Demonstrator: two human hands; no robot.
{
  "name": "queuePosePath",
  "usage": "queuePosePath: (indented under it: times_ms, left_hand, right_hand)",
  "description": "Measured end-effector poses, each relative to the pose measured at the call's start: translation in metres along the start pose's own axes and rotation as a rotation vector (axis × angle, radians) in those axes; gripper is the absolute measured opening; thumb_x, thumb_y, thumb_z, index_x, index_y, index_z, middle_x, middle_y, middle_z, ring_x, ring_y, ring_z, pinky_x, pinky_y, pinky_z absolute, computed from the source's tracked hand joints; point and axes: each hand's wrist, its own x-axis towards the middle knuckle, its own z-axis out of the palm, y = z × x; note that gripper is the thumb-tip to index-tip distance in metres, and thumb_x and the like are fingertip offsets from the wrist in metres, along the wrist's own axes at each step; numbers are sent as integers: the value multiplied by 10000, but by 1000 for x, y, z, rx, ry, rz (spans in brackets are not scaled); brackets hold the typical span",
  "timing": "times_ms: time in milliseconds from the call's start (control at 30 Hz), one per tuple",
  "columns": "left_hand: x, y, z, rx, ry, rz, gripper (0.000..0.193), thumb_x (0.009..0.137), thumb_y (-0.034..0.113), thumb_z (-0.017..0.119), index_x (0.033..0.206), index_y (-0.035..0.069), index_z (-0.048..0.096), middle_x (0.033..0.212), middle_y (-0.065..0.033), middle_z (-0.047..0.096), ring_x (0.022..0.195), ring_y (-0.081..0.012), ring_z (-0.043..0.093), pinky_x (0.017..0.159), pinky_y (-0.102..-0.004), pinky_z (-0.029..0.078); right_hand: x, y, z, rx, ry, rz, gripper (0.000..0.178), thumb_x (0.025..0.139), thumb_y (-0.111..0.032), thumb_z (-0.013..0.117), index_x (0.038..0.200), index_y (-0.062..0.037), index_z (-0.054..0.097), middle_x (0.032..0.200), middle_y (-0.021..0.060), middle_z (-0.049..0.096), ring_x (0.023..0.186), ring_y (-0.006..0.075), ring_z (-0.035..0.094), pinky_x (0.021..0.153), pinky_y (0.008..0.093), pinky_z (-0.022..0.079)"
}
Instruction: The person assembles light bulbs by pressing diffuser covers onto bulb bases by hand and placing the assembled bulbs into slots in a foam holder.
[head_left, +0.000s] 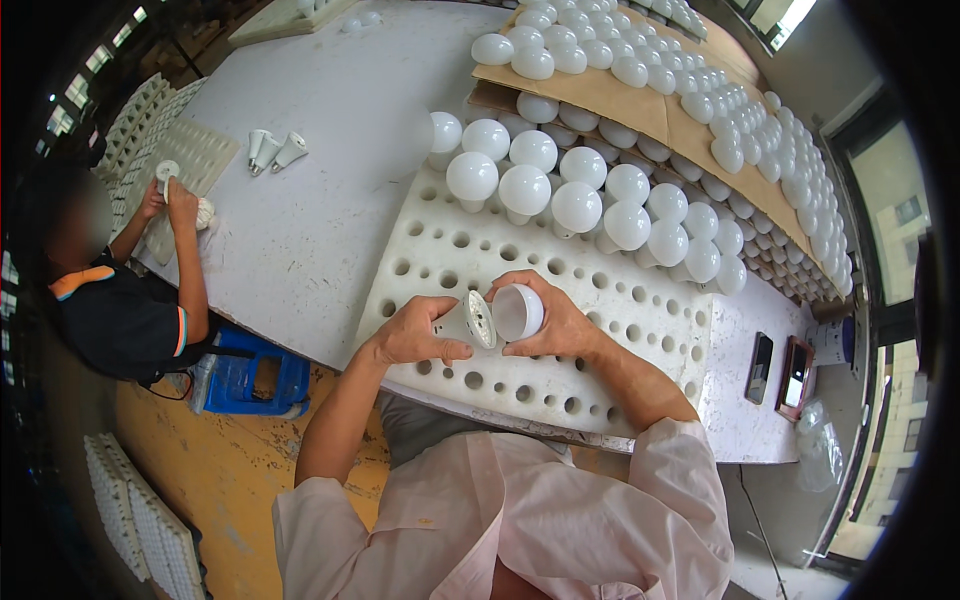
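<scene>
Tray holding white bulbs, left grip pinching bulb base, right grip pinching dome

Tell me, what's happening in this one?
The person's left hand holds a white bulb base facing a white dome cover in the right hand; the two are close but not joined. Beyond them, round white bulbs stand in a foam tray. To the left, a co-worker holds a round white part.

Bulb base white, cover milky white. Foam tray off-white, dark hole rows. Surface pale grey, cardboard tan, stool blue, floor mottled ochre, shirt pale pink.
</scene>
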Motion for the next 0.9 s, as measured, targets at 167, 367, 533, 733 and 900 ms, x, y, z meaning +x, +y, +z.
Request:
queuePosePath:
  times_ms: [167,367,533,733,900]
  left_hand:
    - [0,2,1,20,-5,-3,441,705,164,812,1008,-72,594,857,-104,649,663,-131,625,559,-268,545]
    - [2,1,4,55,8,-25,453,700,175,818,1007,-78,603,867,-109,656,652,-126,631,535,-264,539]
    - [3,-2,6,124,24,-75,455,690,187,826,1002,-71,619,848,-110,665,609,-124,630,505,-251,514]
    - [3,0,9,151,42,-92,461,677,200,832,989,-68,623,816,-108,668,576,-117,622,491,-243,497]
    - [5,-3,10,195,51,-80,470,685,261,833,971,-55,634,785,-92,665,584,-112,621,490,-234,483]
  right_hand:
    - [1,-2,1,-64,-8,1,803,577,-145,873,1265,-97,462,1157,48,594,1114,192,550,991,355,431]
    - [0,-14,5,-315,-41,1,845,581,-220,879,1291,-72,444,1212,119,568,1130,281,557,984,378,446]
    - [0,-15,11,-502,-87,-10,882,605,-285,860,1330,-64,408,1238,164,526,1125,342,551,967,408,458]
    - [1,-14,14,-579,-117,-20,887,624,-317,844,1338,-50,391,1167,173,527,1035,372,586,899,435,494]
    - [0,-16,16,-601,-107,-33,850,639,-307,832,1318,-32,400,1113,183,536,971,381,607,852,446,513]
